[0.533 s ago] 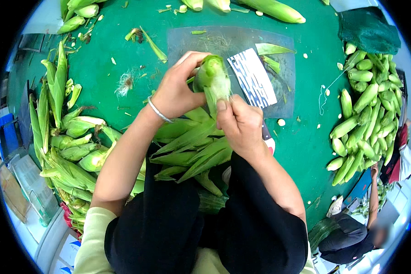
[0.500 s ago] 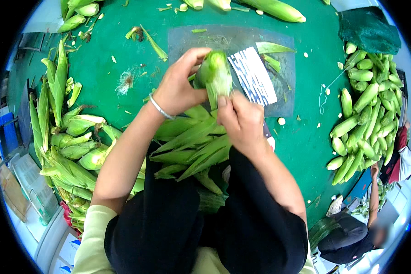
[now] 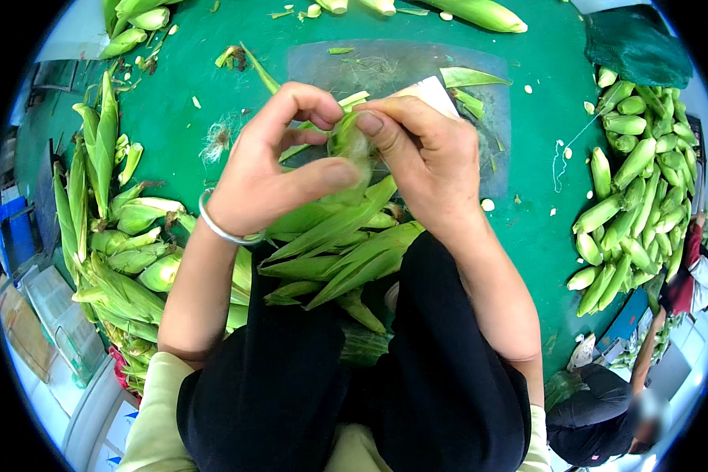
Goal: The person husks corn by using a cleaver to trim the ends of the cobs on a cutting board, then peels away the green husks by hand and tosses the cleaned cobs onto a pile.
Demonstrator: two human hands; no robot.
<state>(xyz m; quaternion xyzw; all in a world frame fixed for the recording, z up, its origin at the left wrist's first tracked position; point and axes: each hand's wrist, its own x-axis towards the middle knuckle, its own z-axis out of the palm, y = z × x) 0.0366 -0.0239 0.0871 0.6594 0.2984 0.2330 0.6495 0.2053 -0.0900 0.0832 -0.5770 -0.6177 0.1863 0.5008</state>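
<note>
Over the middle of the green table I have an ear of corn (image 3: 349,143), green and partly blurred. My left hand (image 3: 279,149) curls around its left side, thumb and fingertips against it. At its upper end, my right hand (image 3: 429,149) pinches a bit of the husk between thumb and index finger. The lower part of the ear blends with the leaves behind it. Below both hands, loose green husks (image 3: 334,263) are heaped near my knees.
Unhusked corn (image 3: 134,259) is piled along the left edge. Several trimmed ears (image 3: 633,197) lie at the right beside a dark green mesh bag (image 3: 637,47). A white sheet (image 3: 433,96) rests on a clear mat (image 3: 488,149). Another person (image 3: 606,409) sits at lower right.
The ear has tilted and come slightly down and left. My right hand has moved up to its upper end, now covering much of the white sheet. My left fingers have spread wider.
</note>
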